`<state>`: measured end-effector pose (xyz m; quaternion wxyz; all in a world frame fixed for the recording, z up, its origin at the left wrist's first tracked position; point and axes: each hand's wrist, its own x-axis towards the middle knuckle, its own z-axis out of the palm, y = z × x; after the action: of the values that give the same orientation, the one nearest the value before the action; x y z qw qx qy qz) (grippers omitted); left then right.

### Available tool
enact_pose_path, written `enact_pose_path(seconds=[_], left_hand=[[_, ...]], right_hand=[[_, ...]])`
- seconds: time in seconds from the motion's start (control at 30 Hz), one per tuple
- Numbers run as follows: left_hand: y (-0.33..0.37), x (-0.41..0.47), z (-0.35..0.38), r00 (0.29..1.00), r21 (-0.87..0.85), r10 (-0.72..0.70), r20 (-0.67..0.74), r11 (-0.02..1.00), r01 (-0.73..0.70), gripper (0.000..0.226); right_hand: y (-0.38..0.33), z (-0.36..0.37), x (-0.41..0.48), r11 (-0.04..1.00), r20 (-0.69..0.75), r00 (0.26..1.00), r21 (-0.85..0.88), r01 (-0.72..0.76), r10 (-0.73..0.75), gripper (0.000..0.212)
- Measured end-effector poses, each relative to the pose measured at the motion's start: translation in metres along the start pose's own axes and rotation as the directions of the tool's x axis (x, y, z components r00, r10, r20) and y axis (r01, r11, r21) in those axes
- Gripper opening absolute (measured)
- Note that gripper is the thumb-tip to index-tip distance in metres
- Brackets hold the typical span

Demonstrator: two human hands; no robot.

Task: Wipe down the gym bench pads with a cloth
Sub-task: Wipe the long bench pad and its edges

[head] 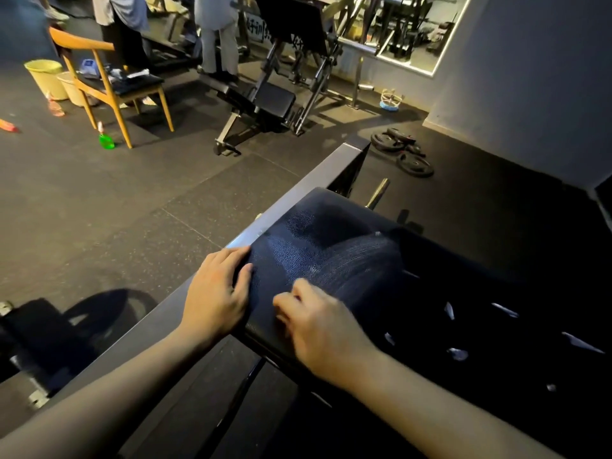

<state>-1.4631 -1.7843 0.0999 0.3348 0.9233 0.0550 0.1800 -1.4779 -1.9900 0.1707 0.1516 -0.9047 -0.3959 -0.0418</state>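
A dim gym with dark rubber floor (132,200) spreads out behind. At far left stand two yellow buckets (44,77), then a wooden chair (109,84) with a green spray bottle (106,140) on the floor by its front leg. In the foreground the left hand (213,293) lies open, fingers fairly straight, on the left edge of the black bench pad (298,233), beside the grey metal frame (291,193). Just right of it, the right hand (321,329), blurred, curls its fingers on a dark cloth (364,263) spread over the pad's top. Weight plates (400,150) lie on the floor beyond, to the right.
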Motion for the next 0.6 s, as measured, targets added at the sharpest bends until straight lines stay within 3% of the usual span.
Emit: enact_pose_path(seconds=[0.03, 0.1, 0.2, 0.27, 0.33, 0.4, 0.43, 0.5, 0.53, 0.6], left_hand=[[0.001, 0.0, 0.0, 1.0, 0.006, -0.002, -0.003, 1.0, 0.002, 0.047], [0.002, 0.0, -0.001, 1.0, 0.01, -0.004, -0.006, 1.0, 0.004, 0.044], [0.003, -0.001, -0.001, 1.0, 0.006, -0.014, -0.011, 1.0, 0.014, 0.043], [0.003, -0.002, -0.001, 0.999, -0.007, -0.024, -0.024, 1.0, 0.024, 0.043], [0.001, -0.001, 0.0, 1.0, -0.011, -0.019, -0.018, 1.0, 0.019, 0.045], [-0.003, -0.001, -0.002, 1.0, -0.028, -0.005, -0.008, 1.0, 0.005, 0.051], [-0.003, -0.002, -0.003, 1.0, -0.036, 0.002, 0.0, 0.999, -0.002, 0.053], [-0.002, -0.002, -0.004, 1.0, -0.037, 0.013, 0.001, 0.999, -0.013, 0.053], [-0.003, -0.001, -0.003, 1.0, -0.029, 0.014, 0.002, 0.999, -0.014, 0.051], [-0.002, 0.0, -0.002, 1.0, -0.008, 0.007, 0.003, 1.0, -0.007, 0.05]], right_hand=[[0.016, -0.002, -0.001, 1.0, -0.011, 1.0, -0.019, -0.009, 0.009, 0.005], [0.068, -0.011, 0.021, 0.975, -0.084, 0.979, -0.11, -0.193, 0.185, 0.009], [0.146, -0.027, 0.075, 0.83, -0.213, 0.848, -0.191, -0.524, 0.486, 0.016], [0.143, -0.026, 0.1, 0.796, -0.248, 0.799, -0.138, -0.589, 0.548, 0.018], [0.095, -0.01, 0.104, 0.86, -0.201, 0.852, -0.071, -0.505, 0.484, 0.018], [0.027, 0.002, 0.076, 0.972, -0.08, 0.969, -0.015, -0.236, 0.234, 0.013], [0.0, 0.006, 0.05, 0.996, 0.005, 0.996, 0.007, -0.088, 0.088, 0.008], [-0.006, 0.003, 0.013, 0.996, 0.041, 0.995, 0.024, 0.087, -0.088, 0.006], [0.014, 0.0, 0.009, 0.995, 0.009, 0.995, 0.001, 0.098, -0.098, 0.006], [0.074, -0.01, 0.029, 0.99, -0.049, 0.997, -0.127, -0.065, 0.059, 0.008]])
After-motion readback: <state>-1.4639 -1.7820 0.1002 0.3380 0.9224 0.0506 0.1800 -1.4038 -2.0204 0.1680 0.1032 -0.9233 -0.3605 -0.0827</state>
